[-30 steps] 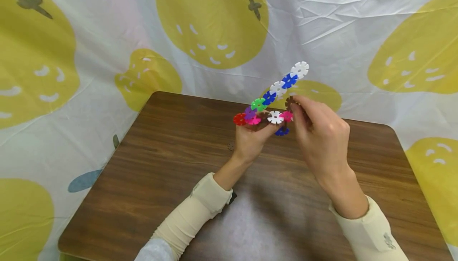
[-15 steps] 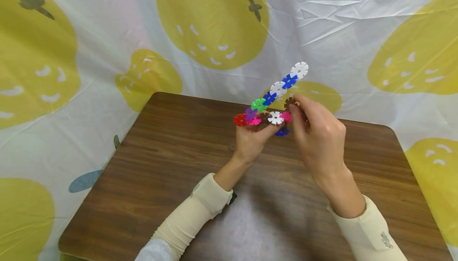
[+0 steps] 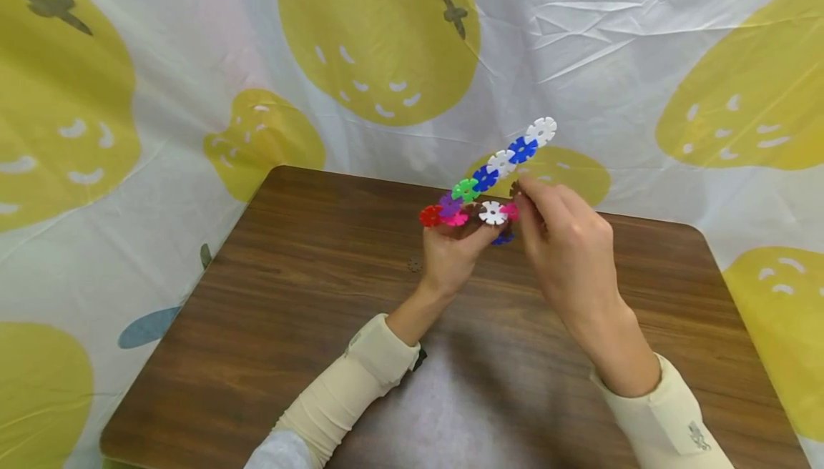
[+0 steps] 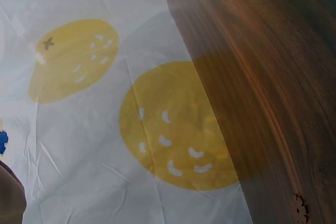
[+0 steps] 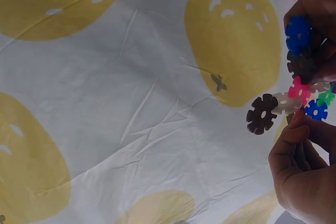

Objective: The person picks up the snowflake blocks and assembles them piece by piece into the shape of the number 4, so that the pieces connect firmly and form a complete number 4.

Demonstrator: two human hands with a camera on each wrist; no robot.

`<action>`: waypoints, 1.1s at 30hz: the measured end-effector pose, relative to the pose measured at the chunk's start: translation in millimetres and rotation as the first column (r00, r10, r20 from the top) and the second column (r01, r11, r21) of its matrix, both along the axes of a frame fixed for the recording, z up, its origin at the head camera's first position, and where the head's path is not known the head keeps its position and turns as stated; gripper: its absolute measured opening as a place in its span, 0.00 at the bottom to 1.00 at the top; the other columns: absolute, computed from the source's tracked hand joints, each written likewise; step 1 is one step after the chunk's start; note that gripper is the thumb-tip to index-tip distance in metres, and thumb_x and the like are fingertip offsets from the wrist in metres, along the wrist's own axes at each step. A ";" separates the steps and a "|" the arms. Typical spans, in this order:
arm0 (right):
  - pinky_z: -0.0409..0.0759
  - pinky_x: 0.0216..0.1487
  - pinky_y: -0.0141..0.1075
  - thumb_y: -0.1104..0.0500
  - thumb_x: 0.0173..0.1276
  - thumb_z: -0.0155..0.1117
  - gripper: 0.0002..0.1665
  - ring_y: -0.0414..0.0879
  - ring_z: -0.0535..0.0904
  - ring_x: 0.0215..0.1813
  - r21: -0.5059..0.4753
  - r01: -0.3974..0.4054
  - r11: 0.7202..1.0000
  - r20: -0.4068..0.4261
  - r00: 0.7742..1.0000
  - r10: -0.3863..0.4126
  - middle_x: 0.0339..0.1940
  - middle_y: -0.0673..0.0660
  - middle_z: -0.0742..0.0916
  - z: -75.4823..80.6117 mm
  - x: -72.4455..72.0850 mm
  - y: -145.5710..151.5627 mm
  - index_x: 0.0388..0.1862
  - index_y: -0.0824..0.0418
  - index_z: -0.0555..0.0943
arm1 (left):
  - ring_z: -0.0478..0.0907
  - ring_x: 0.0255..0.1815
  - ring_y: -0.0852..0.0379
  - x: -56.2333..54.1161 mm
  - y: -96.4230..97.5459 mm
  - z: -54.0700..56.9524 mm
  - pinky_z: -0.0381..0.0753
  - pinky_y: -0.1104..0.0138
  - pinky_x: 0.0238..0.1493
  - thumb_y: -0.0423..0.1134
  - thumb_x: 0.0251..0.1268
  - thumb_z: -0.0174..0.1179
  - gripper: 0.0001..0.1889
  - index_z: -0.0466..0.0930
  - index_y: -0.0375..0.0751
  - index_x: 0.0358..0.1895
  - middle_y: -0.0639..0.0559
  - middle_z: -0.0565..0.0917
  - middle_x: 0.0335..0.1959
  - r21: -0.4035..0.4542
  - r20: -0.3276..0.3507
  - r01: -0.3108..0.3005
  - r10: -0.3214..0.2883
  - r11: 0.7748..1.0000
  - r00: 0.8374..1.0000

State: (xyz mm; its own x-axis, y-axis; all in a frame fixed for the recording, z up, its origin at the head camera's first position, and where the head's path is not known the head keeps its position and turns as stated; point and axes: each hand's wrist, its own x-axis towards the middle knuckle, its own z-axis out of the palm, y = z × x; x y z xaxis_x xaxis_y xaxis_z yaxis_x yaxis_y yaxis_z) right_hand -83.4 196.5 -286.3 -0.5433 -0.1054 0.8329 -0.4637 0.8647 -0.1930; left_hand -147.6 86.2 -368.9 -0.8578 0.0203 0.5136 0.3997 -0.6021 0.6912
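In the head view my left hand [image 3: 448, 258] grips a chain of notched plastic discs from below. Its upper branch slants up right from a red disc [image 3: 430, 216] through a purple disc [image 3: 450, 204] and a green disc [image 3: 465, 190] to a white end disc [image 3: 541, 131]. On the lower branch are a white disc [image 3: 493, 213] and a pink disc [image 3: 509, 211]. My right hand [image 3: 569, 262] pinches a brown disc [image 3: 515, 189] beside the pink one; fingers hide most of it. A dark brown disc [image 5: 262, 114] juts left of the right fingertips in the right wrist view.
A loose brown disc [image 3: 415, 264] lies on the wooden table [image 3: 290, 297], left of my left wrist. The left wrist view also has a brown disc [image 4: 300, 209] on the tabletop. A lemon-print curtain [image 3: 399, 147] hangs behind the table.
My right hand has shifted slightly left toward the pink disc, and its fingertips now cover more of the brown disc. The left hand stays nearly still with the chain.
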 end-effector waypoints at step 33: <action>0.86 0.43 0.51 0.66 0.75 0.63 0.11 0.60 0.86 0.39 0.051 -0.010 0.999 0.046 0.999 0.008 0.37 0.65 0.89 -7.1 2.3 0.1 0.51 0.70 0.85 | 0.86 0.45 0.62 7.4 10.8 -10.8 0.88 0.68 0.52 0.16 0.53 0.65 0.22 0.77 0.14 0.55 0.58 0.90 0.43 0.076 0.072 -0.087 0.082 0.993 0.994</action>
State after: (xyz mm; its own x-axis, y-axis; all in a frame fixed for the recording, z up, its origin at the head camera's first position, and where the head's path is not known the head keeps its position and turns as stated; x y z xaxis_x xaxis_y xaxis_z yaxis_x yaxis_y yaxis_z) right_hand -81.1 196.6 -293.3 -0.5791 -0.1524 0.8008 -0.4633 0.8698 -0.1695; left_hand -140.3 97.1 -379.6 -0.8880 -0.0918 0.4506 0.4045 -0.6221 0.6704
